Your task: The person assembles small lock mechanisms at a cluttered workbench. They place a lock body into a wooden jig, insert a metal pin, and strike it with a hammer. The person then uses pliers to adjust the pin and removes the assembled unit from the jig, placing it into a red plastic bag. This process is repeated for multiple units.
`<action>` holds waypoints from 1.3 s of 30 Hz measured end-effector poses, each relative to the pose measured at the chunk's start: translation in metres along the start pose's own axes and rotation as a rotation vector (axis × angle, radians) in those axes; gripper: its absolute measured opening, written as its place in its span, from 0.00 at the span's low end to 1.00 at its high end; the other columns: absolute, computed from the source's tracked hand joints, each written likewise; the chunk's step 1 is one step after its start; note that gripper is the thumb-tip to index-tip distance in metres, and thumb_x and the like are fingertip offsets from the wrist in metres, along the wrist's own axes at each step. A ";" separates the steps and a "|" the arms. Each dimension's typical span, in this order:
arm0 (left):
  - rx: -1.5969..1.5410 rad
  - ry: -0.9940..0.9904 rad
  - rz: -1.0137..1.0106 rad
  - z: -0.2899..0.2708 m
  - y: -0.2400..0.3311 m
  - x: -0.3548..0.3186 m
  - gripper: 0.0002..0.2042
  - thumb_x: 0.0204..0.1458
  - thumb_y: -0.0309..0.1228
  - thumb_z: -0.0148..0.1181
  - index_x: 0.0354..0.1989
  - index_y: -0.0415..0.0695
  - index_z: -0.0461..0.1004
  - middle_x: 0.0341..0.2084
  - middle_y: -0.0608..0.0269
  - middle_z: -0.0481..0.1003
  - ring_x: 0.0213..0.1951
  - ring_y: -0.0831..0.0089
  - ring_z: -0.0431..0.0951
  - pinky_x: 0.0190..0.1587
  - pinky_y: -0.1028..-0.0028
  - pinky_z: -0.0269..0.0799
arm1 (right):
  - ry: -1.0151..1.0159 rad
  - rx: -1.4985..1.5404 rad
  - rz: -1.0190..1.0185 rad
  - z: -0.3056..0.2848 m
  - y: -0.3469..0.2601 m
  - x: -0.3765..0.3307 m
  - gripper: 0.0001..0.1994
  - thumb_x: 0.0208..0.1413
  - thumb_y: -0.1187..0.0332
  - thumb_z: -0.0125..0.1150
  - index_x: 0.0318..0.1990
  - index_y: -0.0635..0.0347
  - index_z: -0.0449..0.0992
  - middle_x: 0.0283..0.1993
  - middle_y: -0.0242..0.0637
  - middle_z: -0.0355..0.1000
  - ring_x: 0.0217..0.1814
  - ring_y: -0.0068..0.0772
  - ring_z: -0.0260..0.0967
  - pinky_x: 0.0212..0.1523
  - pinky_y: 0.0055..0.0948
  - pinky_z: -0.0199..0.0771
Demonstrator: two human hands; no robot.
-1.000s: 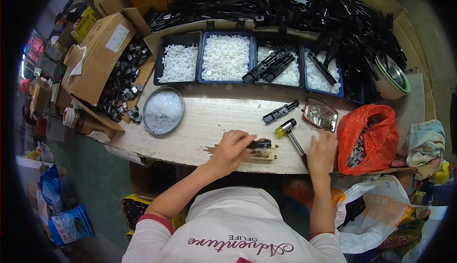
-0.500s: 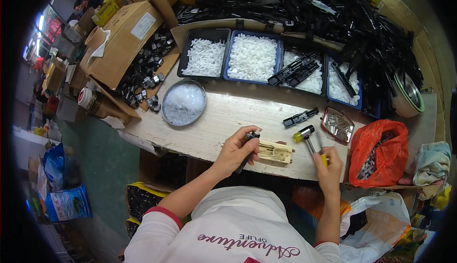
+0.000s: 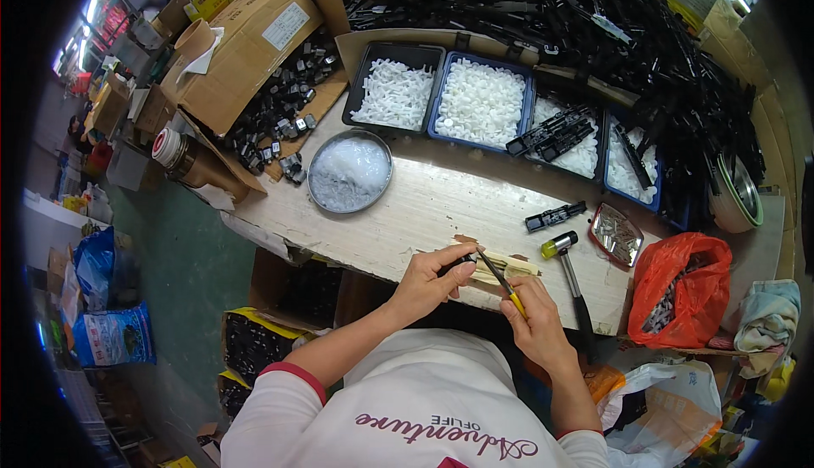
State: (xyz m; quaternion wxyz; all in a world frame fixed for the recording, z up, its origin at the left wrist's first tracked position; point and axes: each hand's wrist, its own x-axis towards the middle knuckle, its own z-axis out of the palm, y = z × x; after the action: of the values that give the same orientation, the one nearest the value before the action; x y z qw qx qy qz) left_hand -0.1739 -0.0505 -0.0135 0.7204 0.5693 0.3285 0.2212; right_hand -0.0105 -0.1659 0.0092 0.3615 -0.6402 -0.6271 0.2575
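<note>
My left hand [image 3: 431, 281] pinches a small black part [image 3: 463, 259] against a pale wooden block [image 3: 500, 266] at the near edge of the wooden bench [image 3: 424, 205]. My right hand [image 3: 536, 325] holds a thin screwdriver with a yellow handle [image 3: 502, 283], its tip pointing at the black part. A small mallet with a yellow and black head [image 3: 566, 271] lies on the bench just right of my hands. A black strip part [image 3: 554, 215] rests beyond it.
A round metal dish of clear bits [image 3: 349, 171] sits at left. Trays of white plastic pieces [image 3: 480, 100] line the back, with a heap of black parts [image 3: 627, 36] behind. A cardboard box [image 3: 246, 44], a red bag [image 3: 678, 290] and a small foil tray [image 3: 617, 234] stand around.
My right hand has let go of the mallet, which now lies on the bench, and holds the yellow-handled screwdriver to the black part. The view has shifted rightward.
</note>
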 end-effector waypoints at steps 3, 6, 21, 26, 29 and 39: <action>-0.009 -0.011 -0.030 -0.001 0.002 -0.001 0.17 0.54 0.37 0.54 0.50 0.43 0.70 0.23 0.67 0.73 0.18 0.86 0.68 0.18 0.86 0.64 | -0.034 -0.022 0.034 0.001 -0.002 -0.002 0.10 0.51 0.73 0.54 0.38 0.71 0.65 0.40 0.49 0.63 0.44 0.50 0.61 0.45 0.38 0.61; 0.046 -0.006 -0.043 -0.001 0.005 -0.002 0.16 0.54 0.35 0.54 0.51 0.44 0.70 0.20 0.69 0.70 0.19 0.86 0.68 0.20 0.86 0.65 | -0.049 -0.091 0.018 0.002 -0.004 -0.001 0.10 0.51 0.73 0.54 0.37 0.71 0.64 0.42 0.50 0.62 0.44 0.50 0.60 0.46 0.39 0.60; -0.441 -0.262 -0.415 -0.030 -0.009 -0.010 0.10 0.53 0.32 0.54 0.40 0.40 0.69 0.17 0.62 0.70 0.15 0.78 0.69 0.14 0.80 0.64 | -0.242 -0.190 -0.062 0.000 -0.007 0.000 0.11 0.47 0.74 0.58 0.34 0.67 0.63 0.33 0.47 0.64 0.35 0.50 0.64 0.34 0.39 0.66; -1.070 -0.537 -0.521 -0.056 -0.040 -0.034 0.12 0.52 0.32 0.54 0.40 0.37 0.69 0.18 0.50 0.70 0.14 0.64 0.70 0.14 0.68 0.66 | -0.341 -0.230 -0.250 0.011 -0.019 0.007 0.12 0.46 0.72 0.60 0.32 0.66 0.63 0.35 0.45 0.64 0.34 0.46 0.63 0.33 0.38 0.65; -0.869 -0.344 -0.454 -0.082 -0.037 -0.056 0.12 0.51 0.31 0.54 0.39 0.36 0.69 0.18 0.51 0.71 0.15 0.65 0.71 0.14 0.70 0.66 | -0.364 -0.230 -0.309 0.031 -0.023 0.019 0.11 0.47 0.69 0.59 0.31 0.66 0.65 0.37 0.45 0.64 0.37 0.43 0.61 0.37 0.39 0.62; 0.880 0.780 0.043 -0.183 0.002 -0.065 0.12 0.43 0.32 0.60 0.35 0.40 0.75 0.26 0.49 0.73 0.32 0.54 0.73 0.37 0.64 0.67 | 0.434 -0.549 0.278 -0.046 0.062 -0.018 0.09 0.57 0.68 0.48 0.33 0.68 0.64 0.33 0.48 0.61 0.37 0.50 0.59 0.36 0.43 0.58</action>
State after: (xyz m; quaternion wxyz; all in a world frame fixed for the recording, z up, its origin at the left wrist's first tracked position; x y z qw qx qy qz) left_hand -0.3513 0.0283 -0.0222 0.2378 0.6979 0.6185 0.2718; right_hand 0.0625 -0.1874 -0.0136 0.2623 -0.8319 -0.4888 -0.0154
